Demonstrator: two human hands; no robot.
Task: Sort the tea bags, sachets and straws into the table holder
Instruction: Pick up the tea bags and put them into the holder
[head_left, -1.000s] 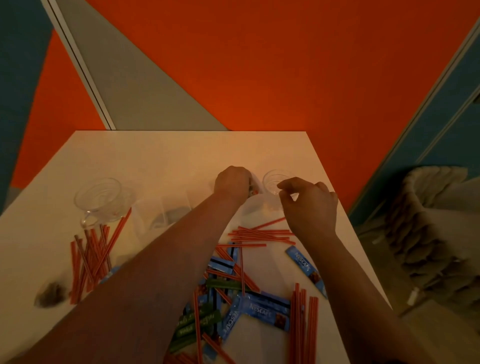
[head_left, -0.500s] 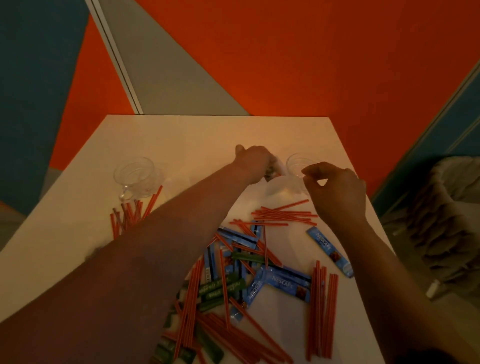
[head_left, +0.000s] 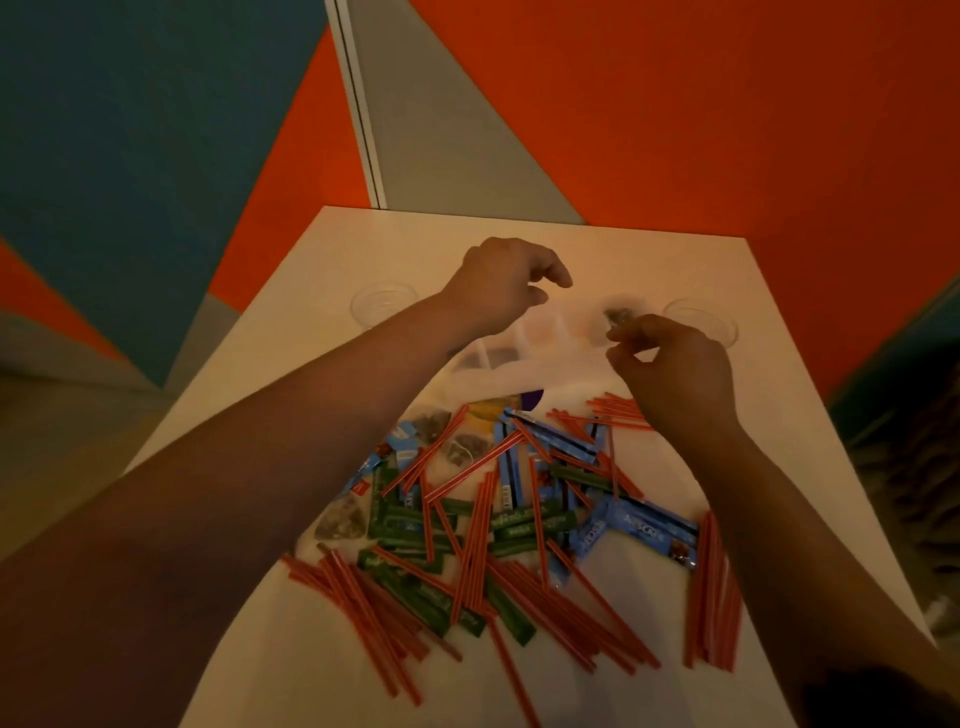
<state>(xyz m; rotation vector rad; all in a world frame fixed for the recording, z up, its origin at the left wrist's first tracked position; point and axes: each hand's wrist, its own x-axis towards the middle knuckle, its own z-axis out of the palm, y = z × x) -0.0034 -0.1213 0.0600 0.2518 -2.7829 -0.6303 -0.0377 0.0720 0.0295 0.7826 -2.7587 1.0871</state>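
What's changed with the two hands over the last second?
The left hand, which was closed down at the clear holder, has lifted off it with loosely curled fingers, holding nothing visible. The right hand now seems to pinch a small dark tea bag at its fingertips above the holder. The camera tilted, showing more of the pile. The straws and blue sachets lie as before.

free: far table (head_left: 467, 228) | blocked: straws (head_left: 524, 587), sachets (head_left: 644, 530) cover near half
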